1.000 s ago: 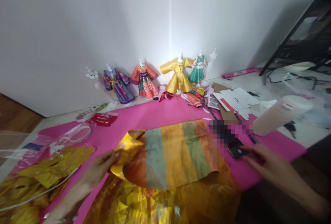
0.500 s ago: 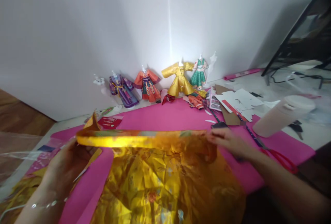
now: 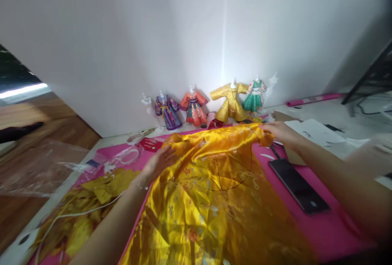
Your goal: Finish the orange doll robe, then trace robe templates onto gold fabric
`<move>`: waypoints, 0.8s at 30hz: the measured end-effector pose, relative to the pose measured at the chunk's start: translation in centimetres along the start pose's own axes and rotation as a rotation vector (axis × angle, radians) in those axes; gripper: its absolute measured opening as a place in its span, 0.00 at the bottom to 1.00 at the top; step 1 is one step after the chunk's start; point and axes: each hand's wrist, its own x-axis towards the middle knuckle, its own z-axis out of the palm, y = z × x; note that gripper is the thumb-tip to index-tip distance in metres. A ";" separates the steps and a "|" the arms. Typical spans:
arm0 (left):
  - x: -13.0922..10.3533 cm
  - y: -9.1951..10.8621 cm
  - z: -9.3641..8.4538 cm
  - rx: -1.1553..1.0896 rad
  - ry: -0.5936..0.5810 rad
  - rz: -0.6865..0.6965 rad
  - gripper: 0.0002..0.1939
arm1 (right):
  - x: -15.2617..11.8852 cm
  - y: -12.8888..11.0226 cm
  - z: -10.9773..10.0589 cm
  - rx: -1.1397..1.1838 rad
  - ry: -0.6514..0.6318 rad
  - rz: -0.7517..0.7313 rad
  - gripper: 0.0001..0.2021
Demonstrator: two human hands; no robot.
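Note:
A shiny golden-yellow satin fabric with small printed motifs spreads over the pink mat, creased, its far edge raised and folded over. At the far left corner my left hand is closed on the cloth, fingers against its edge; the thumb is hidden. My right hand pinches the far right corner. A dark curved line crosses the fabric near its middle. Right of the cloth lies a black phone on the pink mat.
Small dress forms in doll robes, among them a purple robe and a yellow robe, stand along the wall. Yellow scraps and a white cable lie left. White paper and a blurred pale bottle are right.
Both hands have moved the fabric's edge away from me and laid it lower, so it looks flatter. The view has turned left. The phone now shows fully; the red-handled scissors are out of sight.

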 end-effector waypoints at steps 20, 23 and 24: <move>-23.2 -14.8 -11.1 1.135 0.491 -0.012 0.21 | -1.7 2.5 9.6 -0.756 -0.150 -0.920 0.23; -24.0 -15.9 -10.9 1.109 0.471 -0.067 0.24 | -5.1 2.5 12.0 -0.702 -0.577 -0.967 0.19; -24.0 -15.9 -10.7 1.112 0.468 -0.084 0.23 | -6.1 2.6 12.7 -0.689 -0.684 -0.957 0.20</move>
